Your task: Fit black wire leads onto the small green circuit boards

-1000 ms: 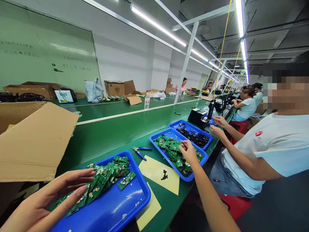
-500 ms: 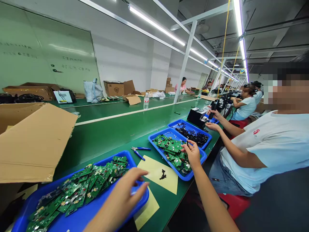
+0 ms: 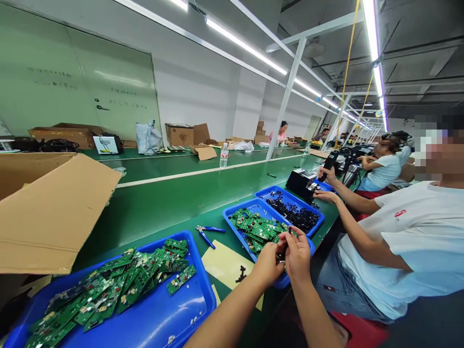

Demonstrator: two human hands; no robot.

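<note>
My right hand [image 3: 298,253] pinches a small black part [image 3: 290,230] between thumb and fingertips, over the near edge of the middle blue tray [image 3: 232,211]. Against it, my left hand [image 3: 267,266] is closed with its fingertips meeting the right hand's; what lies between them is dark and mostly hidden. Green circuit boards [image 3: 259,226] fill the middle tray beneath. To the left, a larger blue tray [image 3: 208,290] carries a heap of boards, with one board [image 3: 181,279] lying apart. Several small black parts [image 3: 241,274] rest on yellow paper [image 3: 221,261] between the trays.
Blue-handled cutters [image 3: 210,232] lie behind the paper. A further blue tray [image 3: 263,194] holds many black parts. A co-worker [image 3: 409,241] sits close on my right, holding a black tool [image 3: 328,166] near a black machine [image 3: 300,183]. An open carton [image 3: 54,212] stands at left.
My left hand has moved right from over the left tray to meet my right hand. My right hand has come slightly lower and to the right, still pinching the black part.
</note>
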